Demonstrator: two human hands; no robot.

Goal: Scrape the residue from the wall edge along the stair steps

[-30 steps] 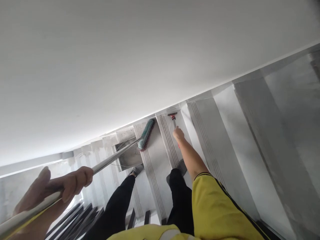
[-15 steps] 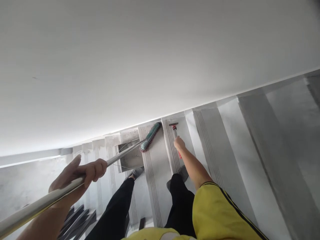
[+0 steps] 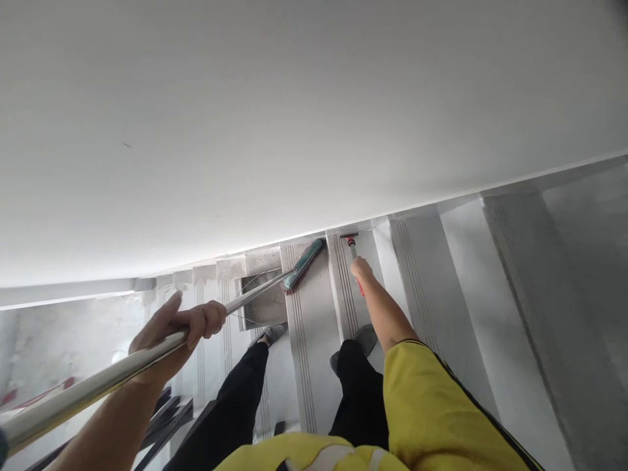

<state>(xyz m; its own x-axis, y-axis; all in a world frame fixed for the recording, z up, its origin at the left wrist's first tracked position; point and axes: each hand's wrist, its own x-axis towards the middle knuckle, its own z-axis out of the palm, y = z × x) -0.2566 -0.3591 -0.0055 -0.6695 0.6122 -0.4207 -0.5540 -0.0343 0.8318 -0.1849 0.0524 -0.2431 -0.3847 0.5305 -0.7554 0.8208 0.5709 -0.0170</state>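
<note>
Green push broom (image 3: 304, 264) lying head-down on a grey stair tread (image 3: 314, 340), against the white wall (image 3: 294, 118), shifted a little right and up in view since a second ago. Metal pole (image 3: 147, 356) wrapped by left hand (image 3: 179, 330), fingers curled shut around it, now nearer the head. Right hand (image 3: 362, 268) closed on red-handled scraper (image 3: 352, 247), blade on the next tread by the wall. Black-trousered legs (image 3: 353, 386) below.

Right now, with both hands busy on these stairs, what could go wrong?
Both hands are full: the left hand grips the long broom handle, the right hand a short scraper, so neither could catch a fall. The feet stand on separate steps, so balance may suffer. The broom head could slip off its step's edge.
</note>
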